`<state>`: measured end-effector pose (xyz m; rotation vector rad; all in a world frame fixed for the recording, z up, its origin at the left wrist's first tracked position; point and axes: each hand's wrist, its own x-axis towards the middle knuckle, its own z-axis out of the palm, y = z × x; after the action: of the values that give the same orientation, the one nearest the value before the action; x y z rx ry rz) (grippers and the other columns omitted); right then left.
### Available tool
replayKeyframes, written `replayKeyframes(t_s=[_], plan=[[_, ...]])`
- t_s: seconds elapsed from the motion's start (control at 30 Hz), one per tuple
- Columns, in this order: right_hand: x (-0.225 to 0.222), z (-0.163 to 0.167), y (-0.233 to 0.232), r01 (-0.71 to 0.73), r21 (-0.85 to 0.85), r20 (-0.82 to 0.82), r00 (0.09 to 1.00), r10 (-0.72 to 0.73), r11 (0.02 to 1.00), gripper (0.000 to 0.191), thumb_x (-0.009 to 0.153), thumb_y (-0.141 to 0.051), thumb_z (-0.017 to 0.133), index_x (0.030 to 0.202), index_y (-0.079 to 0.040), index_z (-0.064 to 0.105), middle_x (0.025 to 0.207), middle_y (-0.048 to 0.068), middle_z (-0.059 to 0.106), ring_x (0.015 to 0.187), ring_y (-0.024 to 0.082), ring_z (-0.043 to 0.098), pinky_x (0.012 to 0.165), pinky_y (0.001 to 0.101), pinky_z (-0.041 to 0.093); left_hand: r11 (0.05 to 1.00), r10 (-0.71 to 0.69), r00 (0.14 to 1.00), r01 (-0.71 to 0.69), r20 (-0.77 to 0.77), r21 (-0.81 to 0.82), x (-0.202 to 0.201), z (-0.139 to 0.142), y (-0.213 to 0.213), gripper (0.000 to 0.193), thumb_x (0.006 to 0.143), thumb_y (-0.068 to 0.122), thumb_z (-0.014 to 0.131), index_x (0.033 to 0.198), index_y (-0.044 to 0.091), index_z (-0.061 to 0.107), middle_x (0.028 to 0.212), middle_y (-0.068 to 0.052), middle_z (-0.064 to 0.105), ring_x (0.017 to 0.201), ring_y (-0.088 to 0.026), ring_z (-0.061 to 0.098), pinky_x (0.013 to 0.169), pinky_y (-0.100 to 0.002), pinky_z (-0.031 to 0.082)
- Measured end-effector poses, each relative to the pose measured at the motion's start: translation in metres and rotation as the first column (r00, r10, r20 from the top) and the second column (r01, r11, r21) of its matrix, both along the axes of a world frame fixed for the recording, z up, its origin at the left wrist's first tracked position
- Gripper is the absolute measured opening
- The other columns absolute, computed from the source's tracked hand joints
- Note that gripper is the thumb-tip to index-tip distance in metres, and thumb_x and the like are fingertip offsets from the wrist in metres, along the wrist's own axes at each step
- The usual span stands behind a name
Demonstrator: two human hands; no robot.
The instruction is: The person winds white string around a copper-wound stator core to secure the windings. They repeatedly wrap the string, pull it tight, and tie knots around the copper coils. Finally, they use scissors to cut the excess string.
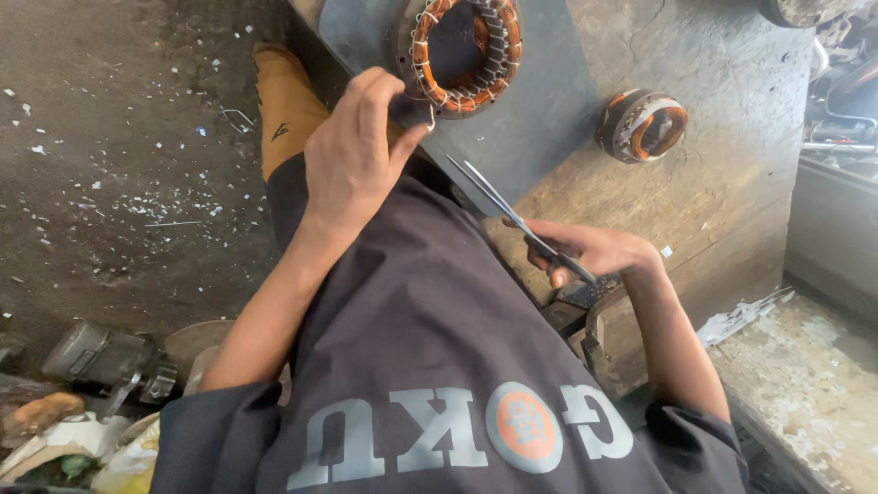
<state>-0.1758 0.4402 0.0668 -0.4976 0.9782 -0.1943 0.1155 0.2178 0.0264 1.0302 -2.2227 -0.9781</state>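
A round motor stator (pixel 465 53) with copper windings tied in white cord lies on a dark metal sheet (pixel 540 128) at the top. At the stator's lower edge my left hand (pixel 355 154) pinches a bit of the white cord between thumb and fingers. My right hand (pixel 594 252) holds a pair of scissors (pixel 512 218) lower right. The blades are slightly apart and point up-left toward the stator, a short way from it.
A smaller wound stator (pixel 642 125) sits on the worn workbench (pixel 732 183) to the right. White paper scraps (pixel 743 316) lie by the bench edge. An old motor (pixel 101 359) and clutter rest on the littered floor (pixel 119 183) at left.
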Motion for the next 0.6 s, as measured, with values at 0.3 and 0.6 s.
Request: replayKeyframes(t_s=[0.3,0.6], plan=[[0.008,0.0,0.006,0.146,-0.098,0.026,0.989,-0.144,0.984,0.121,0.077,-0.056,0.086,0.166,-0.006,0.022,0.095,0.0,0.055,0.087,0.012,0.054,0.078,0.027,0.048,0.949,0.078,0.99,-0.036,-0.122,0.313,-0.008,-0.031,-0.003,0.052,0.098,0.007,0.08,0.134,0.01,0.042,0.107,-0.003,0.076,0.093,-0.02,0.077,0.073,-0.033,0.057],[0.02,0.0,-0.011,0.133,-0.081,0.064,0.99,-0.128,0.988,0.12,0.075,-0.052,0.088,0.166,-0.007,0.024,0.093,0.0,0.053,0.084,0.011,0.053,0.074,0.0271,0.046,0.975,0.071,0.977,-0.025,-0.201,0.222,0.006,0.001,0.003,0.016,0.091,-0.005,0.068,0.1,0.008,0.066,0.095,-0.009,0.068,0.085,-0.025,0.067,0.069,-0.033,0.054]])
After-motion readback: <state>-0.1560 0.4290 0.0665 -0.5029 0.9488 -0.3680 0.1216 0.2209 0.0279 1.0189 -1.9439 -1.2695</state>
